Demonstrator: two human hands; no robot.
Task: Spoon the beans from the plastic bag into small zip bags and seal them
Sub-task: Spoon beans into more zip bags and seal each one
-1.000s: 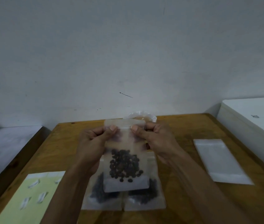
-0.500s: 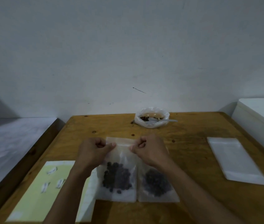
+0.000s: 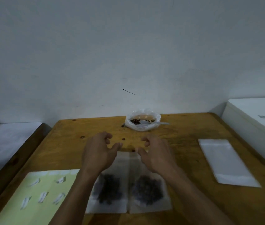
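Released just now: the small frosted zip bag of dark beans (image 3: 108, 189), pinched at its top strip by both hands half a second ago, now flat on the worn yellow-brown wooden table (image 3: 185, 138), near centre. Touching its right edge, a second frosted zip bag of beans (image 3: 149, 189). Left hand (image 3: 98, 151) and right hand (image 3: 156, 153) hovering over the bags' far ends, fingers loosely curled, gripping nothing.

Judgement: seal on the left bag finished; two bags filled, next step a fresh bag and another scoop.

Source: crumpled clear plastic bag (image 3: 142, 120) at the far centre edge, mouth open, few brown beans left inside, white plastic spoon (image 3: 154, 122) lying in it with handle pointing right. Stack of empty white zip bags (image 3: 226, 163) at right, well apart from the filled pair. Pale green label sheet with white stickers (image 3: 36, 195) near left, just beside the left bag.

Room: bare wood between hands and bean bag, and between filled bags and empty stack. Table's far edge against the wall, directly behind the bean bag; little margin there. White box (image 3: 257, 117) crowding the right edge. Left edge dropping to a grey surface (image 3: 3, 140).
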